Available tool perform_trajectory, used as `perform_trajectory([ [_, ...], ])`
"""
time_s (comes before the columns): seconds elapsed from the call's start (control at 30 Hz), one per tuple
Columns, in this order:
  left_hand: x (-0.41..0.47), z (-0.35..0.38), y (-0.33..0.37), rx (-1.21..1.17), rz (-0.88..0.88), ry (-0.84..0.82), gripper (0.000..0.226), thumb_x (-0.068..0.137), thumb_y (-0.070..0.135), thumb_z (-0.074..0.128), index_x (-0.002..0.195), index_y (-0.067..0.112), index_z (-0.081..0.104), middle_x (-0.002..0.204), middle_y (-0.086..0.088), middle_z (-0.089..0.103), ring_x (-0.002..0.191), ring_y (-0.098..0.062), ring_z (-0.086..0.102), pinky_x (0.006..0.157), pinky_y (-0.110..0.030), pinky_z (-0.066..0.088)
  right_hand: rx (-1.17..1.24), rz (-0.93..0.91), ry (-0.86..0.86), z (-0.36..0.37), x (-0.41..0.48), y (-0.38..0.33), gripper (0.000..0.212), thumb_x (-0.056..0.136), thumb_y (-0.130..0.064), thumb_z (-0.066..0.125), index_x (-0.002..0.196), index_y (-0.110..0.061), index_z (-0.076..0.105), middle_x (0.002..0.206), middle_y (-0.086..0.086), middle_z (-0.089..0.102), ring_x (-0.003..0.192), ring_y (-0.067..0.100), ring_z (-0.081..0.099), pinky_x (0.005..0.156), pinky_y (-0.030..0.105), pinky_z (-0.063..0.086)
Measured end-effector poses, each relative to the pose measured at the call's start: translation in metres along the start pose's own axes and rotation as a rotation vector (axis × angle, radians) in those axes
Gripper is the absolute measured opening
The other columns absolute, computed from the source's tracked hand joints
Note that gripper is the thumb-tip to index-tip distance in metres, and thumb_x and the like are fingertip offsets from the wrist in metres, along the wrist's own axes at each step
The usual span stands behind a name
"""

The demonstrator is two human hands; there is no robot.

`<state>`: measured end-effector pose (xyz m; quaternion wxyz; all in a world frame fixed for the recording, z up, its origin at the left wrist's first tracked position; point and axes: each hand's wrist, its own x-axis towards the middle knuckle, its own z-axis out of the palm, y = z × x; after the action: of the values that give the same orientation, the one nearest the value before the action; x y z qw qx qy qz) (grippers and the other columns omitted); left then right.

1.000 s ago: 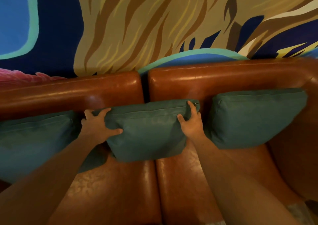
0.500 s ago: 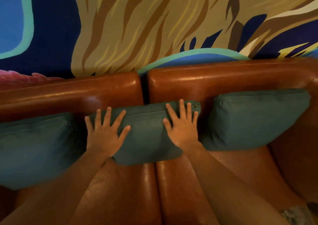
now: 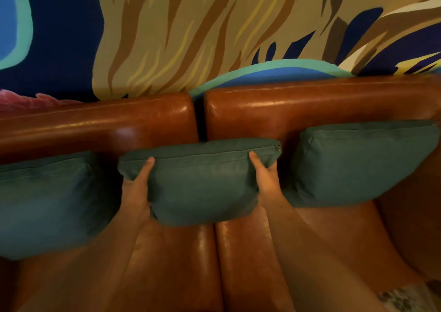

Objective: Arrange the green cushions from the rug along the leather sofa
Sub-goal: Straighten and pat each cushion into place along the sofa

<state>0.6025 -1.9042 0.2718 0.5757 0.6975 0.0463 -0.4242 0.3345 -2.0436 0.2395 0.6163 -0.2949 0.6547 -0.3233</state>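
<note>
Both your grips clasp the middle green fabric cushion (image 3: 202, 187) on the glossy brown leather sofa (image 3: 257, 268).
Your left grip (image 3: 137, 192) and right grip (image 3: 266, 180) each hold one side, thumbs on its front. It stands against the backrest, over the seam between the two seats, zip on top. A narrow gap separates it from the left green cushion (image 3: 47, 204) and from the right green cushion (image 3: 358, 163), which sits in the sofa's right corner. A painted mural wall (image 3: 167, 37) rises behind.
</note>
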Motion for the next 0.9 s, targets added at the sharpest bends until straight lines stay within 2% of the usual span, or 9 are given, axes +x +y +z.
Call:
perform_trajectory([
  [0.1, 0.006, -0.008, 0.001, -0.057, 0.008, 0.046, 0.062, 0.077, 0.057, 0.087, 0.133, 0.050, 0.061, 0.131, 0.013, 0.070, 0.121, -0.020, 0.066, 0.098, -0.059, 0.056, 0.180, -0.010, 0.000, -0.006, -0.001, 0.005, 0.077, 0.081, -0.046, 0.087, 0.149, -0.040, 0.051, 0.135, -0.011, 0.070, 0.124, 0.013, 0.067, 0.110, 0.041, 0.052],
  [0.2, 0.004, -0.016, -0.009, -0.016, -0.105, 0.016, 0.092, 0.061, 0.079, 0.085, 0.143, 0.052, 0.054, 0.138, 0.009, 0.067, 0.122, -0.026, 0.064, 0.089, -0.067, 0.056, 0.040, -0.028, 0.046, -0.007, -0.003, 0.021, 0.083, 0.074, -0.065, 0.085, 0.148, -0.048, 0.050, 0.138, -0.014, 0.067, 0.129, 0.012, 0.062, 0.115, 0.042, 0.047],
  [0.27, 0.001, -0.018, -0.013, -0.004, -0.157, -0.032, 0.107, 0.052, 0.089, 0.082, 0.148, 0.049, 0.052, 0.135, 0.008, 0.069, 0.120, -0.025, 0.066, 0.086, -0.063, 0.058, -0.119, -0.011, 0.016, -0.005, 0.001, 0.029, 0.081, 0.066, -0.081, 0.082, 0.138, -0.057, 0.054, 0.133, -0.023, 0.068, 0.129, 0.007, 0.061, 0.117, 0.040, 0.045],
  [0.33, 0.004, -0.018, -0.015, -0.020, -0.151, -0.021, 0.106, 0.052, 0.090, 0.080, 0.147, 0.050, 0.053, 0.136, 0.009, 0.069, 0.122, -0.023, 0.065, 0.084, -0.059, 0.059, -0.057, 0.027, -0.023, -0.003, -0.005, 0.020, 0.070, 0.075, -0.069, 0.083, 0.138, -0.055, 0.055, 0.130, -0.020, 0.070, 0.124, 0.007, 0.064, 0.110, 0.035, 0.050],
  [0.43, 0.001, -0.019, -0.020, -0.047, -0.065, 0.001, 0.103, 0.049, 0.083, 0.087, 0.142, 0.052, 0.056, 0.137, 0.012, 0.069, 0.125, -0.021, 0.065, 0.093, -0.069, 0.055, 0.052, 0.003, -0.040, -0.013, -0.009, 0.014, 0.069, 0.090, -0.043, 0.081, 0.151, -0.040, 0.049, 0.138, -0.008, 0.068, 0.125, 0.012, 0.065, 0.107, 0.035, 0.052],
  [0.57, -0.009, -0.016, -0.037, -0.014, -0.007, -0.064, 0.095, 0.063, 0.064, 0.093, 0.147, 0.046, 0.052, 0.140, 0.014, 0.066, 0.129, -0.015, 0.063, 0.104, -0.063, 0.052, -0.288, 0.011, -0.013, -0.016, -0.002, 0.030, 0.085, 0.066, -0.093, 0.069, 0.142, -0.066, 0.040, 0.138, -0.021, 0.066, 0.131, 0.017, 0.061, 0.115, 0.047, 0.045],
  [0.63, -0.007, -0.016, -0.041, 0.009, 0.003, -0.011, 0.095, 0.061, 0.070, 0.091, 0.143, 0.042, 0.055, 0.138, 0.014, 0.067, 0.125, -0.015, 0.065, 0.104, -0.060, 0.054, -0.415, 0.027, 0.003, -0.015, 0.005, 0.032, 0.096, 0.062, -0.102, 0.059, 0.146, -0.068, 0.030, 0.148, -0.014, 0.058, 0.138, 0.024, 0.056, 0.116, 0.052, 0.042],
  [0.77, -0.013, -0.008, -0.035, 0.209, 0.144, 0.163, 0.096, 0.065, 0.080, 0.083, 0.143, 0.031, 0.055, 0.133, 0.012, 0.066, 0.125, -0.018, 0.064, 0.107, -0.043, 0.052, -0.488, -0.055, 0.131, -0.007, -0.024, 0.000, 0.114, 0.079, -0.078, 0.070, 0.166, -0.036, 0.010, 0.167, 0.011, 0.027, 0.147, 0.038, 0.039, 0.118, 0.056, 0.036],
  [0.9, -0.031, 0.003, -0.021, 0.494, 0.321, 0.321, 0.105, 0.082, 0.056, 0.084, 0.162, 0.013, 0.032, 0.156, -0.018, 0.042, 0.140, -0.034, 0.049, 0.115, -0.041, 0.042, -0.575, -0.390, 0.300, -0.002, -0.043, -0.009, 0.103, 0.088, -0.044, 0.080, 0.166, -0.019, 0.019, 0.162, 0.018, 0.027, 0.146, 0.039, 0.036, 0.118, 0.048, 0.035],
])
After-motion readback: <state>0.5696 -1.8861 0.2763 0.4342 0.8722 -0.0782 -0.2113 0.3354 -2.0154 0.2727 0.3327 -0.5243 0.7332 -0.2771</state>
